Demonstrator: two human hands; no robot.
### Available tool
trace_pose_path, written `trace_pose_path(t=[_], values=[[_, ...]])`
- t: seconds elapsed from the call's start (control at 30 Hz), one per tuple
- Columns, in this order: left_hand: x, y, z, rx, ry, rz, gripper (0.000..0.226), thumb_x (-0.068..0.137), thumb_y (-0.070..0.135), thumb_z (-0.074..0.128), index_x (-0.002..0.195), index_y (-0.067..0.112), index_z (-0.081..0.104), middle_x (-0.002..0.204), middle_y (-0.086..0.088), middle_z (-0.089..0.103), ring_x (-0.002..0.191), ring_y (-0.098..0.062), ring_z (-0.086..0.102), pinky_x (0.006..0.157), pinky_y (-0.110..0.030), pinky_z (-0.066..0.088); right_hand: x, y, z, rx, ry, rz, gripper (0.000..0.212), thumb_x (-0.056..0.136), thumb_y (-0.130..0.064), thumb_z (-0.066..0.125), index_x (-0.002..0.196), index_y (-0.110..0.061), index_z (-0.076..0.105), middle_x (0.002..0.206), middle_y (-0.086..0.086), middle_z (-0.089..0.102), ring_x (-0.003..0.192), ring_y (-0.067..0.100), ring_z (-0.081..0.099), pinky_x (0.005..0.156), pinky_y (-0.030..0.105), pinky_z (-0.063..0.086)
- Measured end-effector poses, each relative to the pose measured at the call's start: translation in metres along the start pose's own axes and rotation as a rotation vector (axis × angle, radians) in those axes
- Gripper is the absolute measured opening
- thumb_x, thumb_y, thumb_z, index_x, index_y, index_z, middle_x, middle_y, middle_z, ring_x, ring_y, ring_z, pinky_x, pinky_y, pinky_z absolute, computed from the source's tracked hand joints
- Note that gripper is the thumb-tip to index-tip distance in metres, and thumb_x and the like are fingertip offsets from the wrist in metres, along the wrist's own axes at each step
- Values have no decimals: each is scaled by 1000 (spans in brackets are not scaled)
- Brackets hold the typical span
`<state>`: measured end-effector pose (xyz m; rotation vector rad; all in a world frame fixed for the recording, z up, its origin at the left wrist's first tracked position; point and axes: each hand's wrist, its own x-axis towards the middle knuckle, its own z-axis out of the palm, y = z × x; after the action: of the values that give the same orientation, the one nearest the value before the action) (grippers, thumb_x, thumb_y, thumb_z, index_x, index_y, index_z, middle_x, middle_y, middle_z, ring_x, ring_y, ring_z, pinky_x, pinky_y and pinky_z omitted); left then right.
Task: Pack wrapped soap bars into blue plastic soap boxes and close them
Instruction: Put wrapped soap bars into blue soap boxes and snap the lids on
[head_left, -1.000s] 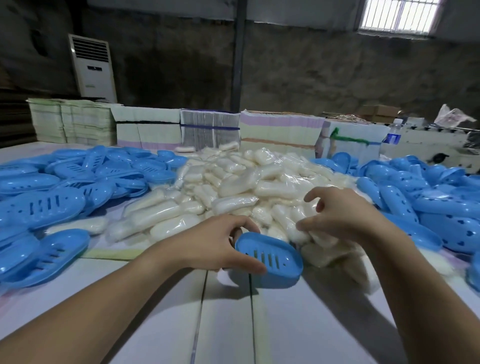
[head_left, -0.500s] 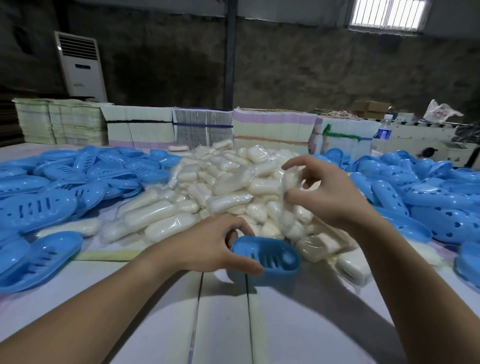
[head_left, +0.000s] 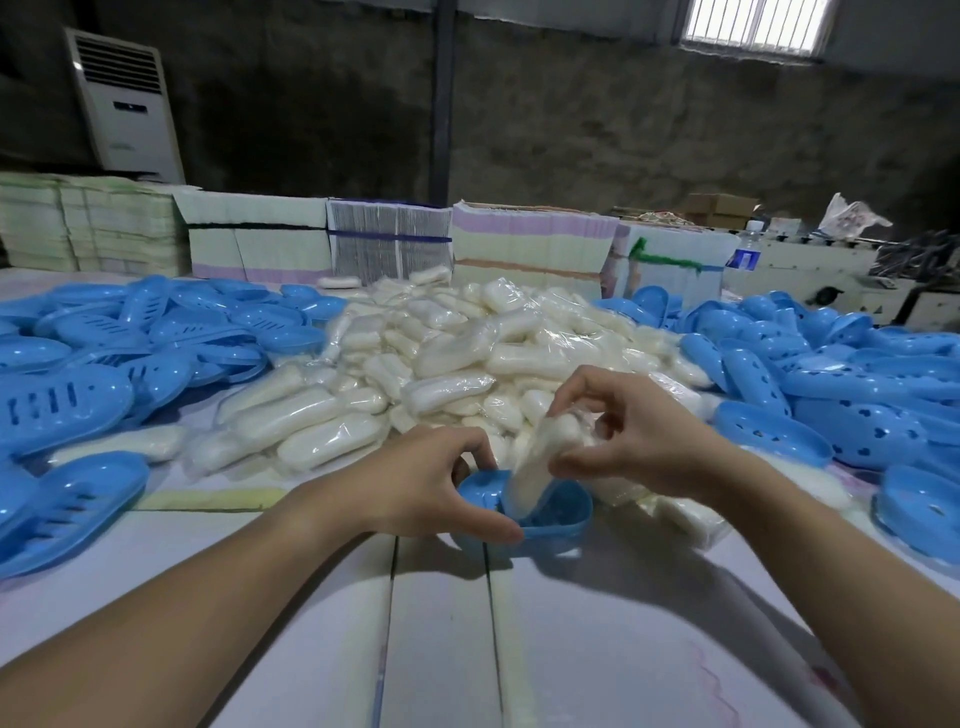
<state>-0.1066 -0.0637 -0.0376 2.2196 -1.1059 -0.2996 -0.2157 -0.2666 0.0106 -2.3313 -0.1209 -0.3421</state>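
Note:
My left hand (head_left: 415, 488) grips the near rim of an open blue soap box half (head_left: 558, 512) that stands on the white table in front of me. My right hand (head_left: 631, 441) pinches a wrapped white soap bar (head_left: 535, 467) by its upper end. The bar hangs tilted, its lower end inside the box half. Behind both hands lies a big heap of wrapped soap bars (head_left: 457, 358).
Blue slotted box halves (head_left: 104, 374) are piled on the left, and blue halves with heart-shaped holes (head_left: 831, 379) on the right. Stacks of flat cartons (head_left: 395, 249) line the table's far edge. A water bottle (head_left: 745, 252) stands at the back right.
My right hand lifted a wrapped bar out of the heap and brought it down and left into the box half. My left hand kept hold of the box.

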Motion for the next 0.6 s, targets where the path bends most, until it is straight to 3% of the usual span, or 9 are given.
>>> trace_pose_path(t=[0.1,0.13,0.2,0.27,0.33,0.47,0.6], values=[[-2,2,1,41,-10,19,55,50,66,80,91,34,60,76,11,72,67,-11,66,64,-36,54,-13,11,9,164,65,-41,35,67,4,83,92,-9,62,90,29,64,75,47,56,66,59,45],[-2,2,1,54,-7,26,54,53,65,80,91,35,59,76,11,72,66,-10,66,64,-35,53,-15,13,11,188,58,-49,35,69,6,81,94,-7,61,93,33,62,79,56,52,68,65,44],[-3,3,0,84,-3,33,53,53,68,79,91,36,57,75,11,70,63,-6,61,58,-30,49,-16,17,13,205,17,-61,36,71,5,80,98,-5,58,93,20,66,83,55,53,67,54,48],[-5,4,0,126,-4,38,57,51,72,78,91,38,54,77,11,68,65,-5,58,57,-26,46,-16,20,17,127,-26,-96,38,71,-3,83,99,-9,58,83,-6,66,72,18,60,64,26,50],[-5,4,0,183,-2,49,63,48,76,77,92,39,51,84,12,67,73,-5,60,64,-29,51,-16,22,22,15,-26,-116,38,70,-12,86,97,-16,60,77,-16,59,69,2,52,64,13,39],[-5,5,1,185,1,59,60,51,74,79,92,39,50,83,12,68,74,-5,60,64,-28,51,-19,24,15,-53,-54,-154,41,68,-27,88,101,-21,65,92,-12,63,82,1,54,70,11,38],[-5,4,0,172,-13,51,59,53,72,78,92,38,51,82,11,70,71,-7,61,63,-29,51,-24,25,-2,-152,-112,-109,38,69,-42,76,105,-36,68,103,-18,63,102,7,53,77,13,38]])
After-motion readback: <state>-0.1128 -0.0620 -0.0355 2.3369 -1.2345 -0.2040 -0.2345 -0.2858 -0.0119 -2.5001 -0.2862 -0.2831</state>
